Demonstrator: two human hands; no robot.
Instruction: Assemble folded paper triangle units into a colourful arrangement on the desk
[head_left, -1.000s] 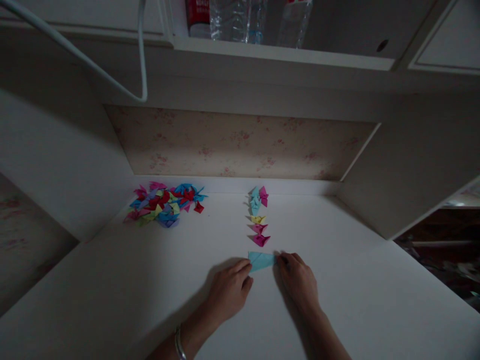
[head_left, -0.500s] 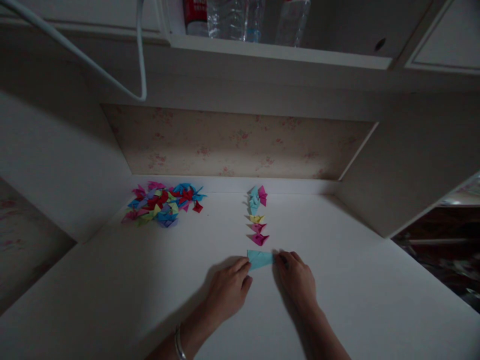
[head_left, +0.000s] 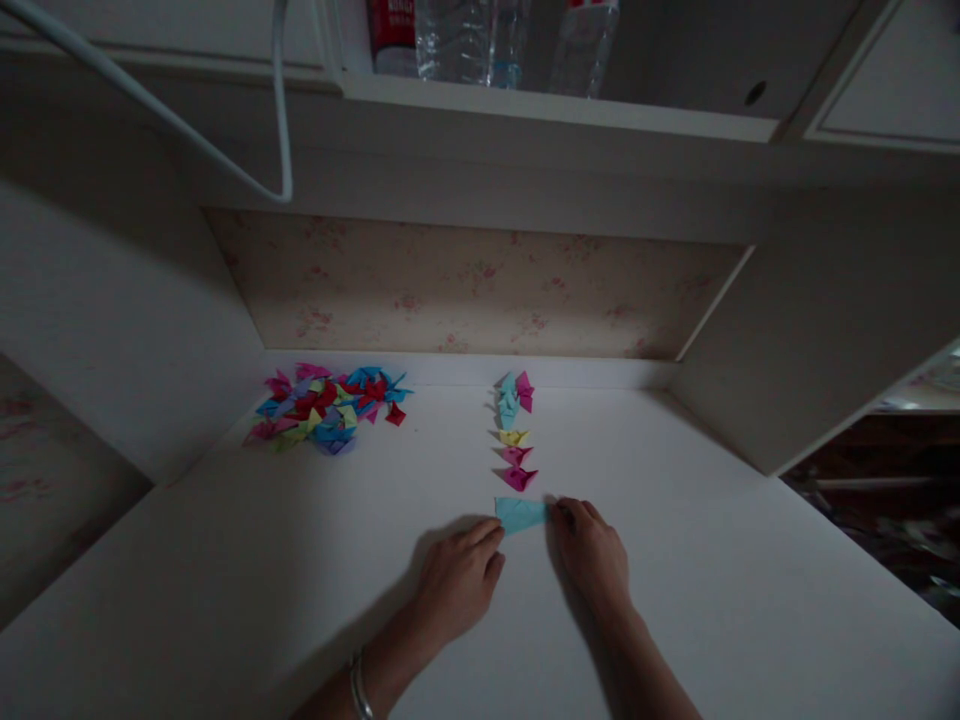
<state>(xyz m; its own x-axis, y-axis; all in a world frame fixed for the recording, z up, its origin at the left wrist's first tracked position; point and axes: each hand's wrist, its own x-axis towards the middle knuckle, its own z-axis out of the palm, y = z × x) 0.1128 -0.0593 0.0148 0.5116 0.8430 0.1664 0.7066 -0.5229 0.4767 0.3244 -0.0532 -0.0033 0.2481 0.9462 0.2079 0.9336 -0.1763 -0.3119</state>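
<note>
A light-blue piece of folded paper (head_left: pixel 520 514) lies on the white tabletop, wider at its left end and narrower toward the right. My left hand (head_left: pixel 461 578) holds its lower left corner under the fingertips, with the thumb bent below. At the narrow right end, my right hand (head_left: pixel 596 550) pinches the paper between curled fingers. Just beyond the sheet stands a short column of small folded-paper pieces: two pink ones (head_left: pixel 519 478), a yellow one (head_left: pixel 514 438), light-blue ones (head_left: pixel 508 400) and another pink one (head_left: pixel 525 391) at the back.
A heap of many-coloured folded paper (head_left: pixel 322 405) lies at the back left of the white tabletop (head_left: pixel 420 480). Side panels and a flowered back wall (head_left: pixel 480 285) enclose the surface. Overhead, a shelf (head_left: pixel 562 110) holds plastic bottles (head_left: pixel 454 40), and a white cable (head_left: pixel 281 120) hangs down at left.
Almost nothing differs. The lower left part of the light-blue paper and my left fingertips have shifted very slightly; both hands keep their hold.
</note>
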